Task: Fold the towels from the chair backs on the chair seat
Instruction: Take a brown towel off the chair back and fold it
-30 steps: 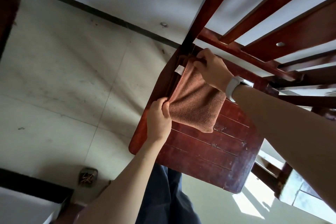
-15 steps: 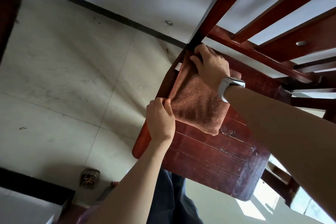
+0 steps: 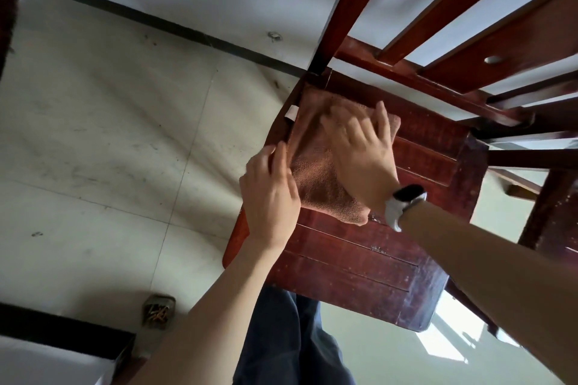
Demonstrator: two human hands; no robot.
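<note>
A folded brown towel (image 3: pixel 316 172) lies on the dark red wooden chair seat (image 3: pixel 375 266), at its far left corner, with a white tag (image 3: pixel 291 112) sticking out at the seat's edge. My right hand (image 3: pixel 359 150), a watch on its wrist, lies flat on top of the towel with fingers spread; it is motion-blurred. My left hand (image 3: pixel 270 194) rests at the towel's left edge, fingers loosely bent and touching the cloth. The slatted chair back (image 3: pixel 453 25) rises at the upper right.
Pale tiled floor (image 3: pixel 109 150) spreads to the left, meeting a white wall with a dark skirting strip. A small container of screws (image 3: pixel 158 311) sits on the floor at the lower left. Another wooden chair part (image 3: pixel 550 212) stands at the right. My dark trousers show below the seat.
My right hand has let go of the towel's far corner and now lies flat across the towel. My left hand has loosened its pinch and shifted along the left edge.
</note>
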